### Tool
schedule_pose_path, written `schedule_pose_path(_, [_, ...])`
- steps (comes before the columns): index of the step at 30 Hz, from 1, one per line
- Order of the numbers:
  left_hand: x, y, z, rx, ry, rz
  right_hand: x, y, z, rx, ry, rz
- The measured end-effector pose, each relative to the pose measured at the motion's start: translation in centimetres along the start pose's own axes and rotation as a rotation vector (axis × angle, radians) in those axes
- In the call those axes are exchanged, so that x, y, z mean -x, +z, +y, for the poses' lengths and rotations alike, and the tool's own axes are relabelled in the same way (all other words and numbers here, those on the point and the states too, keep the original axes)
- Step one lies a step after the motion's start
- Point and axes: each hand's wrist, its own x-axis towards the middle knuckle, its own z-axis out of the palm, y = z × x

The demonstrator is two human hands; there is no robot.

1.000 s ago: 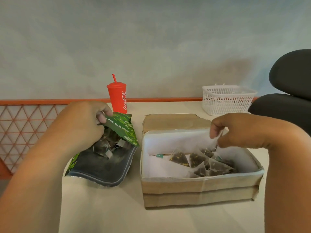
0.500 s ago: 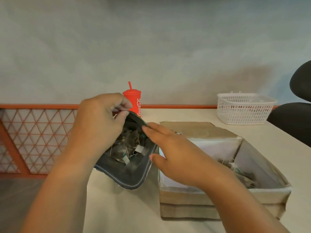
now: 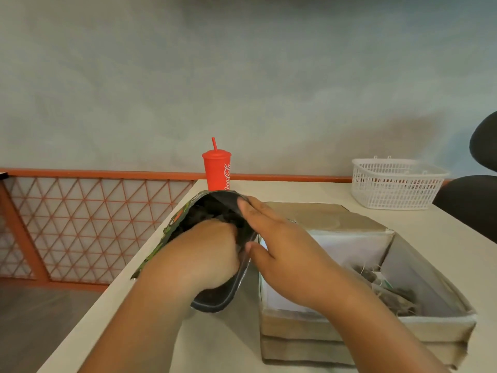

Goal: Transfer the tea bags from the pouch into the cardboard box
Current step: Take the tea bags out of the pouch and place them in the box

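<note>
A green printed pouch (image 3: 172, 232) with a dark lining lies open on the table, left of the cardboard box (image 3: 349, 329). My left hand (image 3: 204, 254) reaches into the pouch mouth, and its fingers are hidden inside. My right hand (image 3: 285, 254) holds the pouch's right rim, fingers over the top edge and thumb against the outer wall. Several tea bags (image 3: 390, 292) lie in the right part of the paper-lined box. The tea bags inside the pouch are hidden by my left hand.
A red cup with a straw (image 3: 217, 170) stands just behind the pouch. A white plastic basket (image 3: 395, 184) sits at the back right, a black chair (image 3: 470, 205) beyond it. The table's left edge runs beside an orange lattice fence (image 3: 80, 224).
My right hand left the box and took the pouch's rim. My left hand let go of the pouch flap and went into the pouch. The view turned left.
</note>
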Motion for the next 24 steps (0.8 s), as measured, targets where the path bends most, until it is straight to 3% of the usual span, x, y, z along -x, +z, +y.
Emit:
schedule_pose_path(5, [-2.7,2.7,-1.8,-0.024,-0.254,-0.115,0.1,-0.1,-0.1,0.026,-0.014,-0.02])
schedule_pose_path(19, [-3.5,3.7,-2.8,-0.024,-0.227,-0.032,0.1,-0.2,-0.4,0.034,-0.03,-0.044])
schedule_pose_path(24, [-3.1,2.3,-2.4,-0.051,-0.224,0.118,0.2,-0.3,-0.3,0.033,-0.028,-0.039])
